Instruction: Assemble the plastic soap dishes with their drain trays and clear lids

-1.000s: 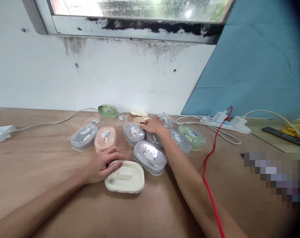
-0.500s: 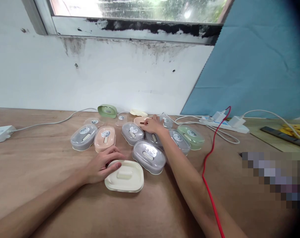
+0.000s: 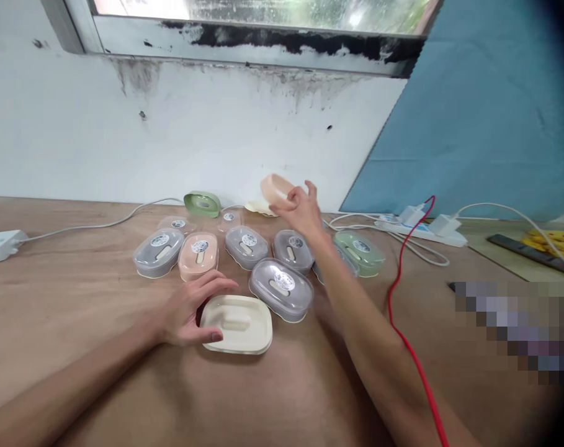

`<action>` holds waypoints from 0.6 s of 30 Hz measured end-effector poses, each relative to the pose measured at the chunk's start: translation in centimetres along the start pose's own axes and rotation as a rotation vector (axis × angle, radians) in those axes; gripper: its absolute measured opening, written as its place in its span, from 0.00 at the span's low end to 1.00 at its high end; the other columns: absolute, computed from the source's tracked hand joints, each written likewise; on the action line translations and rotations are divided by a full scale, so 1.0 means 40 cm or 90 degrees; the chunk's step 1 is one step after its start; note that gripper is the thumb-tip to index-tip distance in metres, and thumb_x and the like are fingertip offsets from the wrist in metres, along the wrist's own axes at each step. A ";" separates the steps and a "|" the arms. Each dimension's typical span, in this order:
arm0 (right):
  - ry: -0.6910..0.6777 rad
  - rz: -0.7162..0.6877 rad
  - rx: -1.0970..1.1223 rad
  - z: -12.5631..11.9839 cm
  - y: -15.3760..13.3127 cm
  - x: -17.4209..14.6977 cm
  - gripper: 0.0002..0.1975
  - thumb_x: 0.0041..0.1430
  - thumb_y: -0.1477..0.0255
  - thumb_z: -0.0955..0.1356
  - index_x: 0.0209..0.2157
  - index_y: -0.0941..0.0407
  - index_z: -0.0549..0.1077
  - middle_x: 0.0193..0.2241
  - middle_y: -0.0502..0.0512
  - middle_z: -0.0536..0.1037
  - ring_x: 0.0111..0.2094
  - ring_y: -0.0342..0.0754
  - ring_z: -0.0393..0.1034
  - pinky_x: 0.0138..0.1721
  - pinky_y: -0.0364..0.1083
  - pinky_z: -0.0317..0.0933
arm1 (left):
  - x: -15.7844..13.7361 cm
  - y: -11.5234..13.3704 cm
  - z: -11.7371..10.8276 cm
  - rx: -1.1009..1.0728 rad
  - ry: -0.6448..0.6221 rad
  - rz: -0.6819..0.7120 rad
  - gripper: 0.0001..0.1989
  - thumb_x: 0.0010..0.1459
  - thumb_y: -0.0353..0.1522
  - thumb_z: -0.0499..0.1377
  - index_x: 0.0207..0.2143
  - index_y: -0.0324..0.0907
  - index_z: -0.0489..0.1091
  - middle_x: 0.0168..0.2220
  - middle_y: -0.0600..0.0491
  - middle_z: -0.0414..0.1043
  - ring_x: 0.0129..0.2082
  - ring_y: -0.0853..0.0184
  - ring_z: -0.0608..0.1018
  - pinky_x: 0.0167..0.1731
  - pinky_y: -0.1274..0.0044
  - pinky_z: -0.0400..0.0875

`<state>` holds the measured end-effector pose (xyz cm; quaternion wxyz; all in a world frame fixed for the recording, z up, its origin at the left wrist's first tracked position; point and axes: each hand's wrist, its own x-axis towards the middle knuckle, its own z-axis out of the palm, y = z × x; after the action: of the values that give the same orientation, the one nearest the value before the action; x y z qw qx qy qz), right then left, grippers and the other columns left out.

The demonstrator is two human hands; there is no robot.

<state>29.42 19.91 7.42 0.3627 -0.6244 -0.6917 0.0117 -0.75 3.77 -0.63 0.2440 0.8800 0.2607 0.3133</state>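
Observation:
In the head view my right hand pinches a peach oval soap dish part, raised and tilted in front of the wall. My left hand lies around the left end of a cream soap dish piece, fingers and thumb spread; the thumb tip lies over its near left part. Just behind is a grey soap dish under a clear lid. Farther back sit more grey ones, a peach one and a green one, with round labels. My right forearm partly hides one grey dish.
By the wall, a green piece stands tilted near a cream piece and clear lids. A power strip with white plugs is at right. A red cable crosses my right forearm. Another white strip sits left.
My right hand has lifted the peach piece up from the table at the back. My left hand's thumb has moved down nearer the cream piece's front edge, and the hand has spread wider.

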 end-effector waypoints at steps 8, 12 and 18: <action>-0.247 -0.144 0.236 -0.198 -0.178 -0.154 0.30 0.52 0.42 0.77 0.36 0.54 0.75 0.36 0.53 0.78 0.34 0.51 0.71 0.33 0.48 0.62 | -0.017 -0.001 0.001 0.049 0.084 -0.017 0.34 0.71 0.59 0.49 0.63 0.43 0.63 0.50 0.44 0.73 0.38 0.60 0.74 0.40 0.68 0.70; -0.536 -0.118 0.141 -0.225 -0.239 -0.240 0.31 0.64 0.38 0.67 0.32 0.54 0.72 0.31 0.52 0.75 0.31 0.49 0.68 0.29 0.47 0.55 | -0.017 -0.018 0.007 0.012 0.141 0.002 0.30 0.72 0.57 0.51 0.57 0.42 0.64 0.45 0.47 0.72 0.38 0.60 0.73 0.39 0.69 0.69; -0.641 -0.182 0.041 -0.241 -0.274 -0.274 0.27 0.66 0.41 0.65 0.39 0.53 0.72 0.39 0.55 0.80 0.36 0.53 0.73 0.33 0.48 0.61 | -0.030 -0.046 0.025 -0.074 0.229 -0.005 0.39 0.71 0.63 0.38 0.60 0.42 0.61 0.41 0.48 0.70 0.34 0.61 0.71 0.34 0.68 0.69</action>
<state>24.54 3.75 14.33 0.0022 -0.4290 -0.8580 0.2825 -1.44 4.14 -2.92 0.2449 0.7930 0.2852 0.4794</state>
